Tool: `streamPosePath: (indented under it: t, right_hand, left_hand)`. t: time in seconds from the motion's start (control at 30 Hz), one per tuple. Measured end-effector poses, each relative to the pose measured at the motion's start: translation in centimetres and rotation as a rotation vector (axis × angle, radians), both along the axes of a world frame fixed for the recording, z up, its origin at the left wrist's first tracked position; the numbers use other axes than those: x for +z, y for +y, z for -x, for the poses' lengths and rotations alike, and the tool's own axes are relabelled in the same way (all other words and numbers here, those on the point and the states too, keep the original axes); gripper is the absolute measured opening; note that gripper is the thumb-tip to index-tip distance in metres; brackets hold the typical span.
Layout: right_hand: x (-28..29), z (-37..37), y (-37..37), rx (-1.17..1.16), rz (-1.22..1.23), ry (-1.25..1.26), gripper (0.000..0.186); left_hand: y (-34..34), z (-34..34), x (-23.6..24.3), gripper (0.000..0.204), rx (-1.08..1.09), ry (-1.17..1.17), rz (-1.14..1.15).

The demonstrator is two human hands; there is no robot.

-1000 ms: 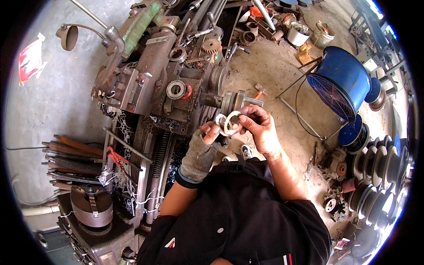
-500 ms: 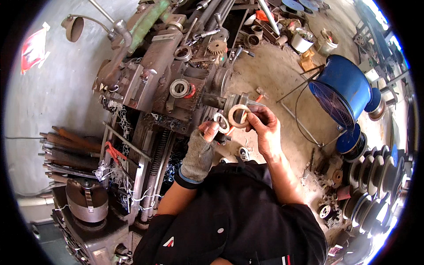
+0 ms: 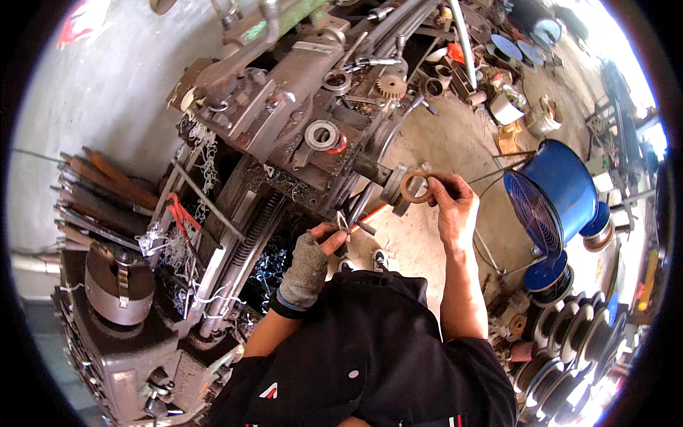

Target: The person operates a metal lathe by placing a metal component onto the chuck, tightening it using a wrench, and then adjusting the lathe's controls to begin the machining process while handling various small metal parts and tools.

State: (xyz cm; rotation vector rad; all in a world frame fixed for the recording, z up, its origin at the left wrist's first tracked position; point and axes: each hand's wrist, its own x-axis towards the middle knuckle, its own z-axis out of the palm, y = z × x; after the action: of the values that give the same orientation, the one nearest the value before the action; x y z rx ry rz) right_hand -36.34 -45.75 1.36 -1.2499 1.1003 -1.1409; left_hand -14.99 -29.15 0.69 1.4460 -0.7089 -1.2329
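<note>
My right hand (image 3: 455,210), bare, pinches a flat metal ring (image 3: 405,188) by its right edge, and the ring's open centre faces me. Its fingers are closed on the rim, in front of the lathe's handwheel hub (image 3: 392,186). To the left and slightly lower, my left hand (image 3: 307,265) wears a grey fingerless glove. Between thumb and fingers it grips a second metal ring (image 3: 342,222), which shows nearly edge-on. Beyond the hands, a thick metal collar (image 3: 322,135) lies on the lathe carriage (image 3: 284,153) beside something orange-red.
A toothed gear (image 3: 390,87) and another collar (image 3: 336,81) rest farther back on the lathe. Red-handled pliers (image 3: 181,213) lie at the left, near metal bars (image 3: 114,185) and a chuck (image 3: 119,285). A blue drum fan (image 3: 562,192) and stacked pulleys (image 3: 576,334) stand at the right.
My hands have moved apart, the left one lower and leftward, the right one rightward. The left hand's ring has turned nearly edge-on. The whole view has shifted, too.
</note>
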Motion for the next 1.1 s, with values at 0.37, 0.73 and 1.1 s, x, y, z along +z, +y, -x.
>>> streamPosePath:
  t: [0.37,0.73,1.1]
  right_hand:
    - [0.8,-3.8,-0.6,0.158,0.090,0.193,0.018]
    - [0.4,-5.8,2.5,0.376,0.420,0.393,0.016]
    - [1.0,-4.4,4.0,0.483,0.381,0.339,0.016]
  left_hand:
    - [1.4,-1.3,-0.8,0.036,0.088,-0.164,-0.068]
    - [1.4,-1.8,-0.6,0.029,0.101,-0.216,-0.017]
    - [0.1,-0.8,-0.3,0.011,0.050,-0.667,0.361]
